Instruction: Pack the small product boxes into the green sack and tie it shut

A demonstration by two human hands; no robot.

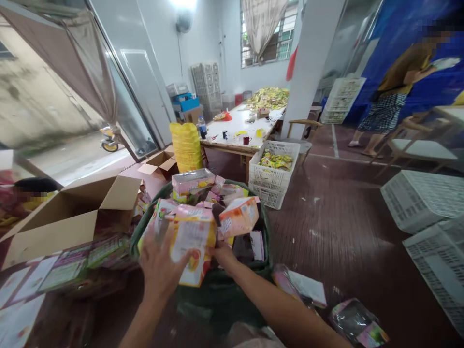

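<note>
An open carton (72, 212) sits at left; the left hand (159, 266) grasps a yellow packet (194, 251) over the green bag (217, 290) of packets, and the right hand (223, 253) pinches its other edge; white crates (424, 198) stand right

The printed cartons (194, 241) in the green fabric bag (232, 290) look like glossy cardboard. The open shipping box (72, 212) is matt brown corrugated cardboard. The white lattice crates (271, 181) are plastic.
</note>
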